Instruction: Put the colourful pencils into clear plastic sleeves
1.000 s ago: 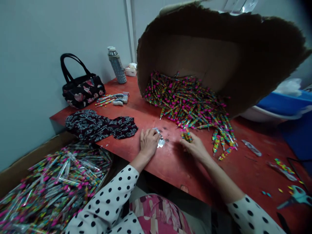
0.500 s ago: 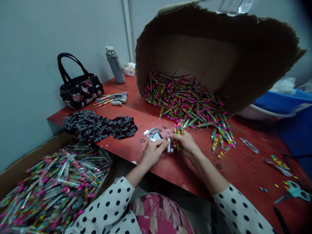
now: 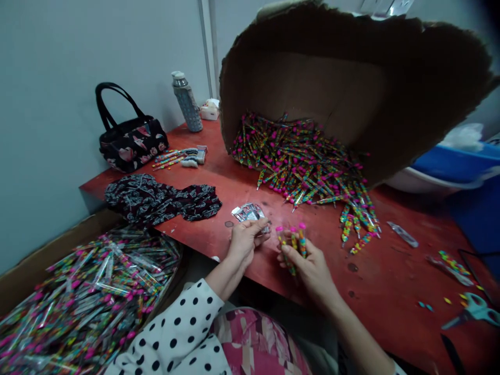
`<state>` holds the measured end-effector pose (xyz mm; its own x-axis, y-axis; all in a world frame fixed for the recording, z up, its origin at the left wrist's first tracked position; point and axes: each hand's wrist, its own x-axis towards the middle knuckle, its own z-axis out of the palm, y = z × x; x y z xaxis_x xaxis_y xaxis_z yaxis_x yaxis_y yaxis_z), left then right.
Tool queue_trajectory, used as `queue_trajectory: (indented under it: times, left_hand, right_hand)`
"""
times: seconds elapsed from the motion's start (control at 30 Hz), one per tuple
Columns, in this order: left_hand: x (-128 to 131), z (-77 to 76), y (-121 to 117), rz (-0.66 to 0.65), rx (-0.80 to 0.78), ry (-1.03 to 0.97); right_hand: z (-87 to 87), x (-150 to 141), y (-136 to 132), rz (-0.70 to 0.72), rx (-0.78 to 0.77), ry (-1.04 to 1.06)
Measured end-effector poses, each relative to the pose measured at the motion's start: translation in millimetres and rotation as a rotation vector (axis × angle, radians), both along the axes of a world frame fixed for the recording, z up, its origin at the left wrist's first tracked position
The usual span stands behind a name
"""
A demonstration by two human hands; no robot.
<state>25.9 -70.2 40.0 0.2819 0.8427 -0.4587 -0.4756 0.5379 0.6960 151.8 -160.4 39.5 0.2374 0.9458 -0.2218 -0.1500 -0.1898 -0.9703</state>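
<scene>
Several slim, multicoloured pencil-like sticks [image 3: 302, 240] with pink ends stand fanned in my right hand [image 3: 312, 265], its fingers wrapped round them. To their left, my left hand [image 3: 244, 242] is closed, thumb and fingers pressed together. Something small and shiny shows at its fingertips, too unclear to name. Flat printed plastic sleeves [image 3: 249, 211] lie on the red table just behind my left hand. A large heap of similar sticks [image 3: 297, 156] spills from a tipped cardboard box [image 3: 312, 78] beyond both hands.
A lower box of wrapped sticks [image 3: 97, 297] stands at the left. Patterned cloth [image 3: 156, 200], a handbag [image 3: 133, 143] and a bottle [image 3: 187, 104] occupy the table's left side. Scissors [image 3: 472, 310], small coloured pieces [image 3: 447, 300] and a clear sleeve [image 3: 402, 234] lie on the right.
My hands have moved apart; the small clear sleeve between them no longer shows clearly. The sticks in my right hand have fanned out and come slightly lower.
</scene>
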Motion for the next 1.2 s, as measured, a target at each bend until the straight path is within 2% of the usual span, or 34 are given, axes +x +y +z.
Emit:
queue_trajectory:
  times: [0.1, 0.27, 0.6, 0.7, 0.8, 0.9, 0.97, 1.0, 1.1, 1.2]
  left_hand:
    - [7.0, 3.2, -1.4, 0.006, -0.044, -0.065]
    - [12.9, 7.7, -7.4, -0.023, -0.046, -0.122]
    - [17.0, 8.6, -26.5, -0.003, 0.126, -0.057]
    - [19.9, 3.8, -35.2, -0.059, 0.184, -0.035]
    - [18.2, 0.0, -34.1, -0.089, 0.194, -0.018]
    - [12.3, -1.6, -26.3, 0.048, 0.203, -0.038]
    - [8.8, -2.7, -24.7, 0.113, 0.218, -0.054]
    - [7.9, -3.4, -26.2, 0.103, 0.222, -0.057]
    - [10.0, -5.5, -37.7, -0.04, 0.213, -0.084]
    - [15.5, -4.6, -48.3, -0.116, 0.206, -0.128]
  right_hand:
    - [-4.8, -7.3, -11.4, -0.021, 0.016, -0.113]
    - [-6.8, -11.6, -10.8, -0.082, 0.037, -0.215]
    - [0.7, -16.3, -10.8, -0.178, 0.059, -0.096]
    - [2.6, -17.1, -5.9, -0.211, 0.068, -0.012]
    - [1.6, -16.7, -4.2, -0.162, 0.055, 0.112]
    - [-3.5, -16.3, -10.1, -0.023, -0.014, 0.22]
    - [-7.4, -16.5, -14.7, 0.012, -0.058, 0.226]
    - [-8.8, -16.8, -15.8, -0.004, -0.064, 0.215]
    - [-9.8, -18.9, -12.7, -0.085, -0.024, 0.201]
    - [-7.6, -22.4, -4.6, -0.097, 0.014, 0.2]
